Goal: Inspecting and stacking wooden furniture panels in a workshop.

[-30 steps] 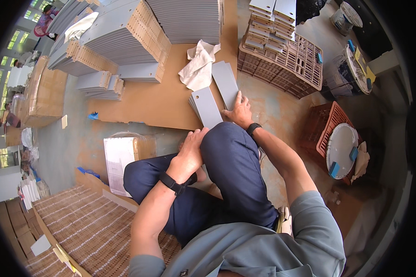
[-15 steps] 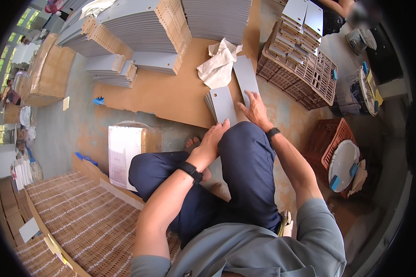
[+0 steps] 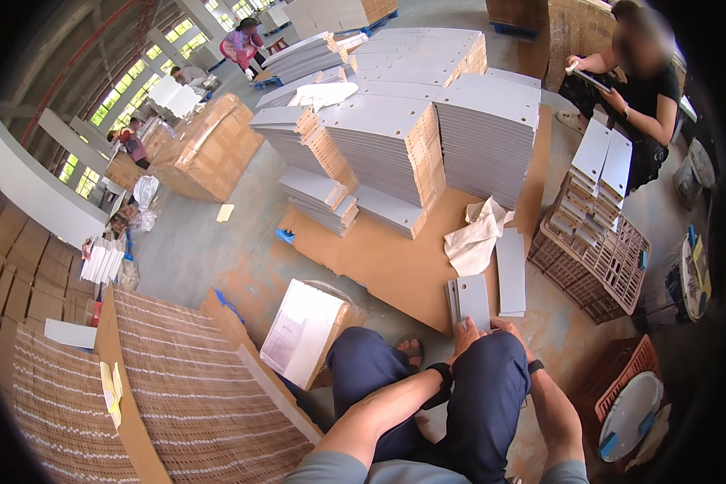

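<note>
A small stack of narrow grey panels (image 3: 473,302), the top one with a hole at its far end, lies on the brown cardboard sheet. My left hand (image 3: 463,340) is closed on the near end of the top panel. At that panel's near right corner is my right hand (image 3: 515,335). The raised knee partly covers it, so how its fingers are set cannot be made out. A second low pile of grey panels (image 3: 511,274) lies just to the right. Beyond both, a crumpled white cloth (image 3: 476,238) rests on the cardboard (image 3: 395,264).
Tall stacks of grey panels (image 3: 488,121) stand at the back. A brown plastic crate (image 3: 593,262) carrying more panels is to the right, with a seated co-worker (image 3: 641,89) behind it. A white-topped box (image 3: 302,331) and slatted brown sheets (image 3: 194,379) lie left.
The view has swung up and left, showing more of the room and the co-worker. My right hand has moved from the right-hand pile to the near end of the small stack, beside my left.
</note>
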Action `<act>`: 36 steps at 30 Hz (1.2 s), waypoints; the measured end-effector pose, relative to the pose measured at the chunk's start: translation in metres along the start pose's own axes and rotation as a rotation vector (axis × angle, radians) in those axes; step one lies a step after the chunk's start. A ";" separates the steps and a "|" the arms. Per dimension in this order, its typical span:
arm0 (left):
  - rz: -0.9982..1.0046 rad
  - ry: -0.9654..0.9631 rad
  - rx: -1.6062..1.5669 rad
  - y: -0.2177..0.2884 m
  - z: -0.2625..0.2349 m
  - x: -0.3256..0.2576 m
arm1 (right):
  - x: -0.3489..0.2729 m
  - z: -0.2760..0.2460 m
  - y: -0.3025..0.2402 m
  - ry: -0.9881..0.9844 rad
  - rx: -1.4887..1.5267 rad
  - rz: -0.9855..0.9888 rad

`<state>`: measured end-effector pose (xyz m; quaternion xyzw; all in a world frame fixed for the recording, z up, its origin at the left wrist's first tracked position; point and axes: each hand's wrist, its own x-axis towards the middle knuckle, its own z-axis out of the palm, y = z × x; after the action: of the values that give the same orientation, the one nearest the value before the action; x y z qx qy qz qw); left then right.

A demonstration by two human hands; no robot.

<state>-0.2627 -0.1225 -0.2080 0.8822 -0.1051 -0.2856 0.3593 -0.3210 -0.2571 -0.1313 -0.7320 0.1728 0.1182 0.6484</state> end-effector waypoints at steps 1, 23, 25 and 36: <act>0.021 0.020 -0.038 -0.003 0.000 0.002 | 0.002 0.001 0.000 -0.002 -0.003 -0.007; 0.163 -0.318 -0.847 0.088 -0.002 -0.009 | -0.045 -0.042 0.035 0.179 0.462 -0.090; 0.111 -0.358 -0.575 0.085 -0.001 -0.013 | -0.043 -0.049 0.066 0.513 0.238 -0.121; 0.140 -0.725 -0.554 0.066 -0.032 -0.023 | -0.057 -0.200 0.090 1.146 -0.619 0.580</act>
<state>-0.2613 -0.1430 -0.1337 0.5869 -0.2030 -0.5681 0.5400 -0.4198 -0.4579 -0.1636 -0.7539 0.6328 -0.0739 0.1604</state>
